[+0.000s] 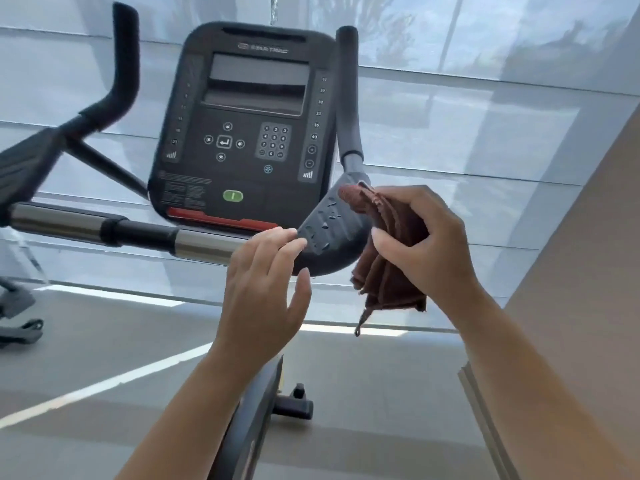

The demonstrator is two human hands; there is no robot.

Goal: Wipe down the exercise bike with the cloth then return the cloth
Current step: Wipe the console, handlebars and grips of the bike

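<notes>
Head view puts your right hand [427, 247] at centre right of the frame. Its fingers [415, 199] and thumb curl round a folded, dark brown terry cloth [391, 271] and pinch it near the middle. The cloth's upper end lies against the top edge of the dark grey curved plastic pad [329, 237] on the black exercise bike [145, 233]. Its lower end hangs free, with a small loop dangling. Your left hand [263, 289] sits just below and left of that pad and holds nothing. Its fingers [277, 239] are spread and relaxed, with the tips at the pad's edge; whether they touch it I cannot tell.

The cloth looks soft, light and limp, so it will likely flop rather than present a flat face. Gathering more of it into your palm should make it press evenly. Water droplets [325, 225] bead on the pad, so expect hard, slick plastic there. Go lightly on the black console with its grey screen and keypad [249, 133], since its buttons may give under pressure. The chrome handlebar tube [204, 241] looks like a stiff place to steady yourself.

By count there are:
- one cloth
- one bike in reach
- one console
- one green oval button [233, 195]
- two upright black foam grips, one at upper left [124, 64] and one beside the console [348, 98]
- two hands
- several droplets
</notes>
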